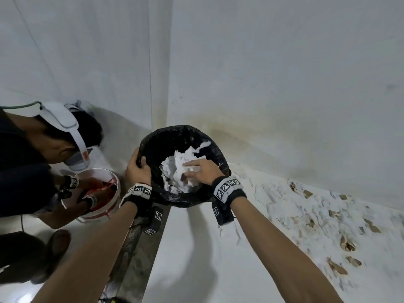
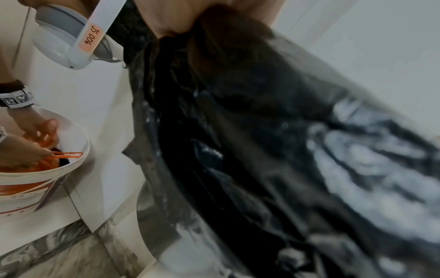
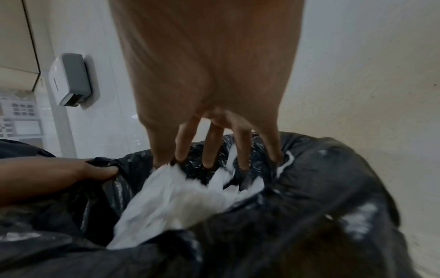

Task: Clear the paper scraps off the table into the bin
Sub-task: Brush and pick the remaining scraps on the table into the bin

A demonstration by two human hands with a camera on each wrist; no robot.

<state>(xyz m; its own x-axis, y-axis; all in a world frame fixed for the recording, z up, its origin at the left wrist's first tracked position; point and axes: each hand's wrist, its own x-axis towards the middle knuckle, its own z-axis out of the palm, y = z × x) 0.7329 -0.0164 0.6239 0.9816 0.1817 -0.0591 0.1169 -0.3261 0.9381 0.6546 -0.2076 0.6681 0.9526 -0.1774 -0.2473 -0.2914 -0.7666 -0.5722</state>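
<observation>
A bin with a black liner (image 1: 153, 138) is held at the far left corner of the white table (image 1: 196, 248). White paper scraps (image 1: 175, 171) are heaped inside it. My left hand (image 1: 137, 169) grips the liner's rim on the left side, thumb hooked inside. My right hand (image 1: 196, 171) hovers over the heap with fingers spread and straight, fingertips at the paper. In the right wrist view the fingers (image 3: 209, 150) reach down to the paper scraps (image 3: 181, 203), and the left hand (image 3: 71, 175) pinches the liner (image 3: 333, 188). The left wrist view shows the blurred liner (image 2: 238, 150).
White flaky scraps with brown patches (image 1: 317, 226) cover the table's right side along the wall. Another person crouches at the left over a white bucket (image 1: 102, 193) holding orange strands. A wall dispenser (image 3: 71, 80) hangs behind the bin.
</observation>
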